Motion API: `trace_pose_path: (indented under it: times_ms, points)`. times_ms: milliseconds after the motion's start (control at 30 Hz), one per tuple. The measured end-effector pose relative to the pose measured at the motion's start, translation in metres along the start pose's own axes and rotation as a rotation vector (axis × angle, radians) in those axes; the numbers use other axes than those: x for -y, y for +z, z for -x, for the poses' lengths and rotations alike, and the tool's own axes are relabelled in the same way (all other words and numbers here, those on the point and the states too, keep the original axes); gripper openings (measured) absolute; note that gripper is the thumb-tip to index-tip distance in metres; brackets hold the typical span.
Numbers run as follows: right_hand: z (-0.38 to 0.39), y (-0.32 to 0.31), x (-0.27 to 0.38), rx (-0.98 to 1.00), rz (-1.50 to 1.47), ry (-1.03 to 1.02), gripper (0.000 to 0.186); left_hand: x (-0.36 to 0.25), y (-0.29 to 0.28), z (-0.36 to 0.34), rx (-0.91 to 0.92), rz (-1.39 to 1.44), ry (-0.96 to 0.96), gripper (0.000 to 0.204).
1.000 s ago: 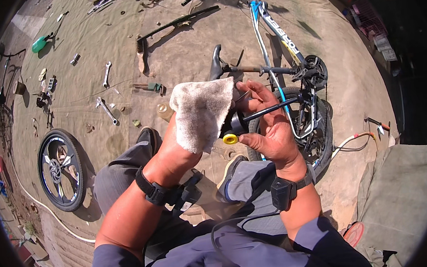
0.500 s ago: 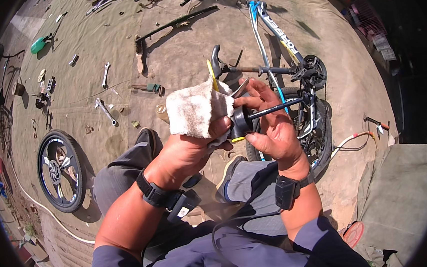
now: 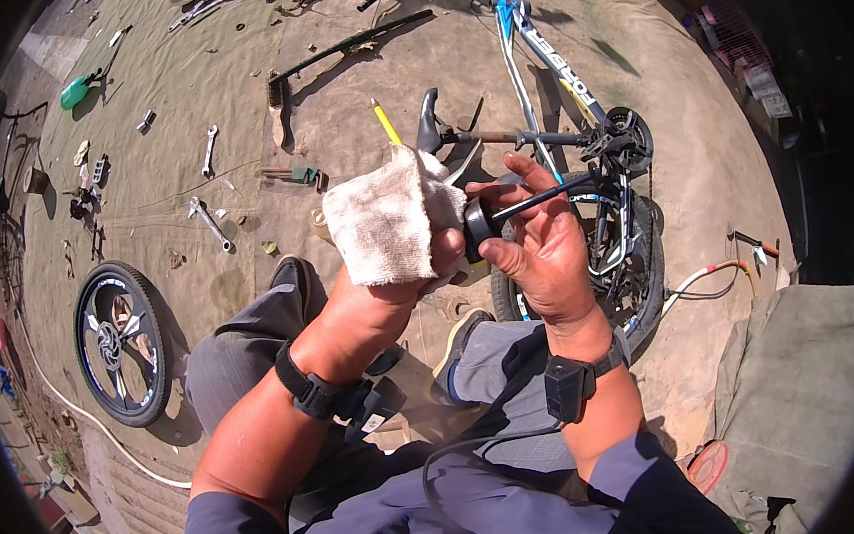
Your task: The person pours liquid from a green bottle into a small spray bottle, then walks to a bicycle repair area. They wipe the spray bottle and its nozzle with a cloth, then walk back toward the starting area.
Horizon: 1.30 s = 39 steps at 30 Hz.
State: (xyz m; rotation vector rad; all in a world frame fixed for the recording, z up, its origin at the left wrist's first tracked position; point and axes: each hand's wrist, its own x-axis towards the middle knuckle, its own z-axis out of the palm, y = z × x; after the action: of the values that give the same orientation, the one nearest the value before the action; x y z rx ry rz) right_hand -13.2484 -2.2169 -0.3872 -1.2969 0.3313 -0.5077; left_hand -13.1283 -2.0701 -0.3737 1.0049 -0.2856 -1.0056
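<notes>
My left hand (image 3: 375, 306) is closed round a whitish cloth (image 3: 379, 226), which is bunched over something mostly hidden. A narrow yellow strip (image 3: 387, 124) sticks up behind the cloth, and a thin pale blade-like piece (image 3: 464, 164) shows at its right. Against the cloth's right side sits a black round cap (image 3: 481, 225), with a thin black rod (image 3: 547, 195) running out to the right. The thumb of my right hand (image 3: 561, 282) presses on the cap, its fingers curled behind and partly spread near the rod.
Beyond my hands lies a blue and white bicycle frame (image 3: 556, 61) with a wheel. Another wheel (image 3: 120, 343) rests at the left. Wrenches (image 3: 211, 224), a wooden-handled brush (image 3: 278, 118) and a green bottle (image 3: 75, 92) lie on the ground sheet. A grey-green cloth (image 3: 809, 408) spreads at the lower right.
The yellow strip has shifted left and leans left now. The cloth has tilted slightly, and the rod now slopes up more steeply to the right. My right hand has turned a little.
</notes>
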Motion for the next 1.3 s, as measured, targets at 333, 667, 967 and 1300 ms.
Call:
trace_pose_path:
  times_ms: [333,667,967,1300]
  points:
    - [-0.002,-0.007,-0.002,-0.025,0.105,-0.064,0.088,0.000,-0.010,-0.005,0.128,-0.160,0.086,0.024]
    - [-0.005,-0.004,0.000,-0.044,-0.054,0.012,0.096,0.010,-0.028,-0.017,-0.178,0.039,0.040,0.018]
    - [0.000,-0.008,0.009,0.139,-0.265,0.175,0.120,0.013,-0.028,-0.021,-0.263,0.140,0.016,0.028]
    - [0.015,0.011,-0.003,0.418,-0.570,0.566,0.111,0.015,-0.030,-0.015,0.216,0.027,-0.229,0.013]
